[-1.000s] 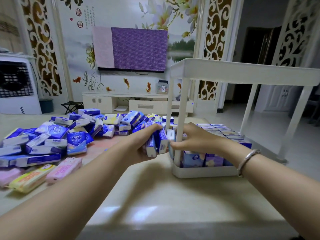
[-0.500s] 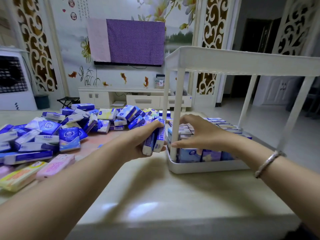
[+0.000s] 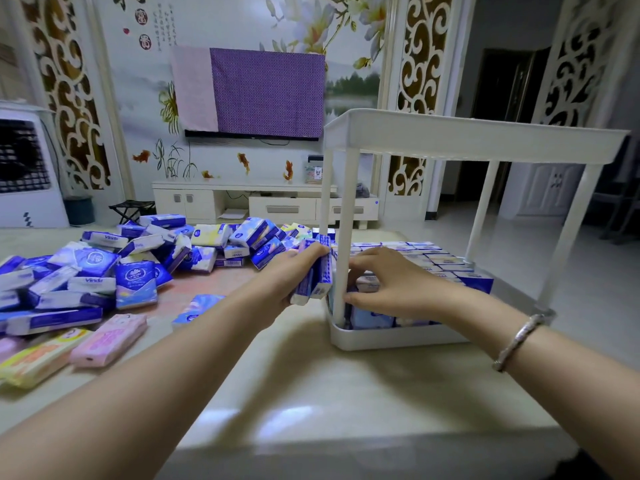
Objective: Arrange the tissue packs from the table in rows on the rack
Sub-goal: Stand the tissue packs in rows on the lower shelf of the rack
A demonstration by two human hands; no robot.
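left hand (image 3: 294, 275) reaches toward the white rack (image 3: 398, 337), fingers curled round a few blue-white tissue packs (image 3: 317, 277) held upright, just left of the rack's front post. right hand (image 3: 388, 284) sits inside the rack's bottom tray, fingers bent, tips on packed rows of tissue packs (image 3: 429, 259). loose pile of packs (image 3: 104, 268) lies on table left of rack.

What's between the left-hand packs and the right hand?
Head view: the rack's white front post stands between the packs in the left hand and the right hand.
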